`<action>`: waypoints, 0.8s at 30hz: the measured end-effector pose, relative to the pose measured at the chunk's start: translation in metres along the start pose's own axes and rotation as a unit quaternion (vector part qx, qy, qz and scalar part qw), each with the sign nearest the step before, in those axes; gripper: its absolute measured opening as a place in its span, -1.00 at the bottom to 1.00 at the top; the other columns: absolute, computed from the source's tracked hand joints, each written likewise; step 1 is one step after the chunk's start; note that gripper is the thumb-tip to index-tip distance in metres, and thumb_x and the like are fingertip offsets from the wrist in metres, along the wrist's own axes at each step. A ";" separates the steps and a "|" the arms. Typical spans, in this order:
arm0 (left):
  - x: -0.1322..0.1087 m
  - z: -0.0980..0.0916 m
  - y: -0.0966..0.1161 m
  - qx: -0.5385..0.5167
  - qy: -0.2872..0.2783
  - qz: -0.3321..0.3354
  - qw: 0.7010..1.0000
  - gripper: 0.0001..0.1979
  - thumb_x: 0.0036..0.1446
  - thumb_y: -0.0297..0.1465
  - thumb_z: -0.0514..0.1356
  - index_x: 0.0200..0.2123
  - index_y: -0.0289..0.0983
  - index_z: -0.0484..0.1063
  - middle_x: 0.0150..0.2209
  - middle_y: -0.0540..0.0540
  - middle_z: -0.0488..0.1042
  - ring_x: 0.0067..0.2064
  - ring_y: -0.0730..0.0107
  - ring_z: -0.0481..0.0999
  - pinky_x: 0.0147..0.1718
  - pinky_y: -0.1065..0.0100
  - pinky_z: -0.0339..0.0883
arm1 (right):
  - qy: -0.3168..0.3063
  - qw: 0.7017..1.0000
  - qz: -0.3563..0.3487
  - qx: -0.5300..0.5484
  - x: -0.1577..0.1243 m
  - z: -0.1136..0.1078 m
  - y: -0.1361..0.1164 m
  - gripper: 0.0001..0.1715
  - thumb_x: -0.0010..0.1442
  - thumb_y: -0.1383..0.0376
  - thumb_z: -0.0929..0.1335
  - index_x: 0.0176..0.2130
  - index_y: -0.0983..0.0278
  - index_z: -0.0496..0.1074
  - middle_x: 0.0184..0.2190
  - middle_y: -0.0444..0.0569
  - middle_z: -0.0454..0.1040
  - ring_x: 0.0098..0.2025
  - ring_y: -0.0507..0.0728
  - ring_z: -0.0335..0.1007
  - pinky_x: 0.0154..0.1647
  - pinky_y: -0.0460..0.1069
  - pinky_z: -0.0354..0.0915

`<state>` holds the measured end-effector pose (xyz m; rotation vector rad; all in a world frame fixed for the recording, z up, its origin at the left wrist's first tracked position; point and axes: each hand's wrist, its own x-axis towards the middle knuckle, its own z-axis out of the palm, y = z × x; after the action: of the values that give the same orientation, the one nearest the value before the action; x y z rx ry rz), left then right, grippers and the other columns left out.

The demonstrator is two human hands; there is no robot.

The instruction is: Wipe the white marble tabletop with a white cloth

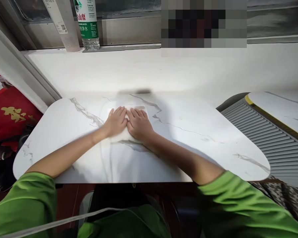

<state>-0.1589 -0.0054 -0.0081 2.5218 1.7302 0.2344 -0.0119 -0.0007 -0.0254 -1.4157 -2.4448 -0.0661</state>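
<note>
My left hand (116,121) and my right hand (139,124) lie flat side by side, fingers stretched forward, on a white folded cloth (125,136). The cloth rests near the middle of a white marble-patterned table (188,132) and is hard to tell from the tabletop; its far edge shows just beyond my fingertips. Both hands press palm-down on it and grip nothing. My green sleeves show at the bottom of the view.
A water bottle with a green label (87,24) and a clear cup (64,26) stand on the white windowsill (164,69) behind the table. A red cloth (10,114) lies at the left. A grey ribbed panel (263,138) and a second tabletop (283,112) sit at the right.
</note>
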 end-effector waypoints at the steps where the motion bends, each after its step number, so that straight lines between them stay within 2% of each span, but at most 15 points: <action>1: 0.015 -0.001 -0.014 0.000 0.002 -0.008 1.000 -0.44 0.35 -0.41 -0.15 0.37 -0.43 0.11 0.41 -0.30 0.11 0.45 0.13 0.04 0.39 -0.01 -0.12 | 0.003 1.000 0.000 0.009 0.019 0.005 0.002 -0.37 0.33 0.32 0.10 0.30 0.46 0.26 0.30 0.28 0.29 0.30 0.37 0.15 0.32 0.26 0.00; 4: 0.057 -0.003 -0.047 0.002 0.010 -0.032 0.999 -0.45 0.34 -0.42 -0.13 0.37 -0.37 0.13 0.42 -0.25 0.12 0.44 0.18 0.06 0.39 0.06 -0.11 | 0.007 0.999 0.002 0.033 0.071 0.018 0.009 -0.38 0.33 0.32 0.10 0.28 0.47 0.28 0.27 0.28 0.32 0.26 0.37 0.17 0.32 0.24 -0.01; 6: 0.075 -0.005 -0.061 0.002 0.011 -0.046 0.999 -0.45 0.34 -0.43 -0.13 0.36 -0.35 0.14 0.42 -0.23 0.12 0.44 0.20 0.06 0.39 0.07 -0.11 | 0.004 0.999 0.012 0.045 0.095 0.024 0.013 -0.38 0.32 0.33 0.10 0.26 0.47 0.30 0.26 0.26 0.33 0.26 0.36 0.17 0.33 0.22 -0.03; 9: 0.086 -0.007 -0.066 0.000 0.010 -0.055 0.998 -0.46 0.36 -0.43 -0.15 0.36 -0.35 0.14 0.42 -0.21 0.11 0.44 0.21 0.04 0.39 0.08 -0.12 | -0.004 0.998 0.019 0.055 0.109 0.027 0.016 -0.37 0.33 0.33 0.08 0.28 0.47 0.27 0.29 0.25 0.30 0.30 0.35 0.14 0.34 0.21 -0.06; 12: 0.080 -0.007 -0.061 0.001 0.009 -0.058 0.998 -0.45 0.37 -0.42 -0.16 0.38 -0.38 0.09 0.43 -0.23 0.08 0.45 0.21 0.01 0.40 0.09 -0.15 | -0.005 0.999 0.010 0.049 0.103 0.026 0.017 -0.35 0.34 0.32 0.07 0.32 0.48 0.23 0.32 0.25 0.26 0.33 0.35 0.11 0.35 0.22 -0.06; 15: 0.062 -0.008 -0.049 0.006 -0.001 -0.066 0.998 -0.43 0.37 -0.42 -0.15 0.40 -0.45 0.04 0.44 -0.25 0.04 0.46 0.19 -0.01 0.41 0.09 -0.19 | -0.007 0.999 0.003 0.035 0.085 0.023 0.012 -0.36 0.35 0.32 0.08 0.32 0.48 0.22 0.33 0.27 0.24 0.34 0.35 0.11 0.35 0.23 -0.05; 18: 0.031 -0.009 -0.035 0.011 -0.008 -0.056 0.998 -0.42 0.37 -0.42 -0.15 0.39 -0.51 0.03 0.44 -0.29 0.03 0.46 0.16 -0.02 0.41 0.07 -0.20 | 0.004 1.000 -0.004 0.025 0.053 0.017 -0.001 -0.36 0.35 0.30 0.09 0.31 0.48 0.23 0.32 0.28 0.26 0.33 0.37 0.12 0.33 0.26 -0.03; 21: -0.015 -0.008 -0.019 0.014 -0.002 -0.023 1.000 -0.43 0.37 -0.41 -0.15 0.39 -0.48 0.05 0.43 -0.31 0.05 0.46 0.13 -0.02 0.41 0.02 -0.18 | 0.023 0.999 -0.017 0.021 0.008 0.007 -0.023 -0.36 0.34 0.29 0.09 0.30 0.51 0.25 0.28 0.31 0.31 0.28 0.40 0.17 0.28 0.26 0.02; 24: -0.067 -0.008 -0.002 0.014 0.000 0.008 1.000 -0.43 0.37 -0.39 -0.15 0.38 -0.46 0.07 0.43 -0.30 0.07 0.47 0.14 -0.03 0.41 0.02 -0.20 | 0.026 0.999 -0.037 0.013 -0.040 -0.009 -0.049 -0.36 0.32 0.29 0.12 0.26 0.56 0.30 0.18 0.37 0.39 0.12 0.41 0.28 0.18 0.25 0.12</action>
<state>-0.1856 -0.0670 -0.0058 2.5572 1.7261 0.2125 -0.0332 -0.0608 -0.0228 -1.2962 -2.4468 -0.0863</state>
